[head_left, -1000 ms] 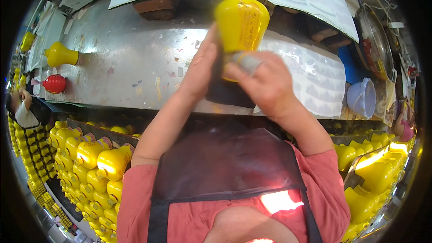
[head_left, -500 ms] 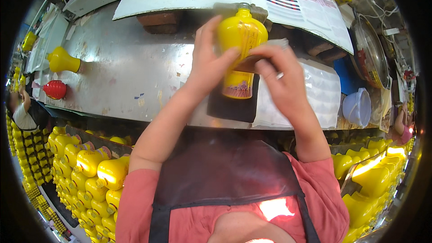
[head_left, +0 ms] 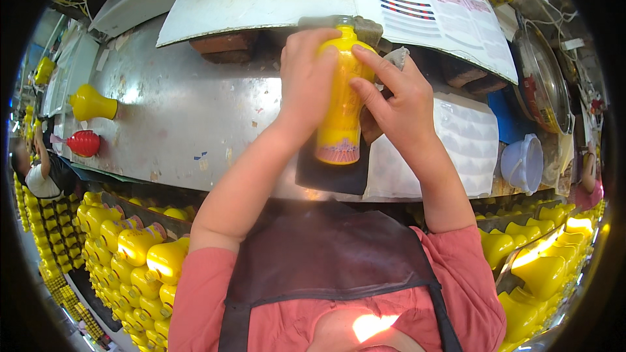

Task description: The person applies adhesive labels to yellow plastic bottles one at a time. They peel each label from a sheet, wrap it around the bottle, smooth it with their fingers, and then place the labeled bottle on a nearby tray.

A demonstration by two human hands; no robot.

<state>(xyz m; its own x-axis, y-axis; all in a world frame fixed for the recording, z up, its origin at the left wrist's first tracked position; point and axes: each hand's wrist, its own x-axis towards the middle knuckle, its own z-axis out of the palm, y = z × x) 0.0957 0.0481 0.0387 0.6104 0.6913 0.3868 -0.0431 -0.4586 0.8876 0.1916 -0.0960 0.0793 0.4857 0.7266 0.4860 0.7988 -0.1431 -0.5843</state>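
A glossy yellow bottle (head_left: 340, 124) with a clear neck lies on its side, its patterned base toward me. Beneath its base is a black pad (head_left: 331, 177). My left hand (head_left: 305, 75) is closed round the bottle's left shoulder. On its right side, my right hand (head_left: 403, 101) presses thumb and forefinger to the upper body. Tucked in that hand is a flat brown piece (head_left: 372, 129), partly hidden by the hand and the bottle. A crumpled grey scrap (head_left: 397, 57) shows by its curled fingers.
White sheets of transfers (head_left: 450, 146) lie to the right, near a pale bucket (head_left: 521, 163). A raised white board (head_left: 261, 0) spans the back. At left stand a yellow bottle (head_left: 92, 102) and a red one (head_left: 83, 143). Stacked yellow bottles (head_left: 140, 248) flank me; a co-worker (head_left: 42, 173) is far left.
The bottle has turned, so its front lettering faces less upward. My right thumb and forefinger have moved onto its upper body; the brown piece has swung down beside it.
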